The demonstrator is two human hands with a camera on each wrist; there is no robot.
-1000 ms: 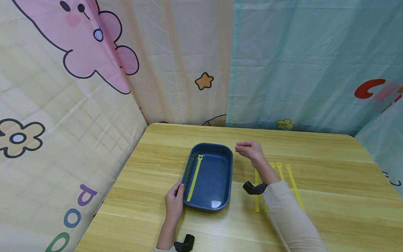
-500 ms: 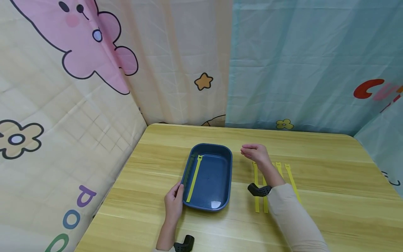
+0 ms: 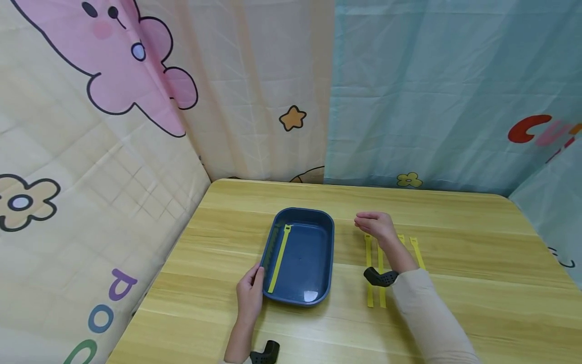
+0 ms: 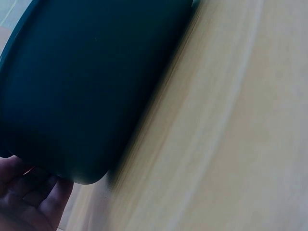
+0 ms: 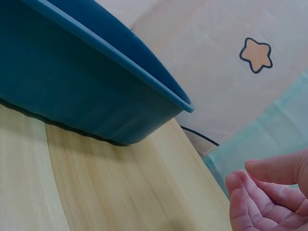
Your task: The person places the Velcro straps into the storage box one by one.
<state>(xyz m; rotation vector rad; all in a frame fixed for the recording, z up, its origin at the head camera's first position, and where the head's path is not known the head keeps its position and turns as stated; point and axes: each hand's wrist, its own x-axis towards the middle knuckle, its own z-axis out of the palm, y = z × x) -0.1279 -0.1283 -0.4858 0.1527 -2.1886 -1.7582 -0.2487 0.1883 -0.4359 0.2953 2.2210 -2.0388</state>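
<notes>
A dark blue plastic tray [image 3: 306,260] stands on the table, with one yellow cable tie [image 3: 279,259] lying lengthwise along its left side. My left hand [image 3: 250,293] grips the tray's near left edge, thumb at the rim. In the left wrist view, the fingers [image 4: 53,199] reach under the tray's rounded corner. To the right of the tray, my right hand [image 3: 376,225] is raised over the table with nothing in it. Its fingers are loosely bent, thumb close to them, in the right wrist view. Several more yellow ties [image 3: 369,268] lie side by side below it, partly hidden by the forearm.
The wood-grain table [image 3: 482,242] reaches back to printed curtains [image 3: 263,91] at the rear and left. A black wrist mount [image 3: 381,277] sits on the right wrist, another black mount [image 3: 265,352] on the left.
My right hand has drawn away from the tray's right side, moving right and slightly toward me over the ties. The left hand keeps its hold on the tray.
</notes>
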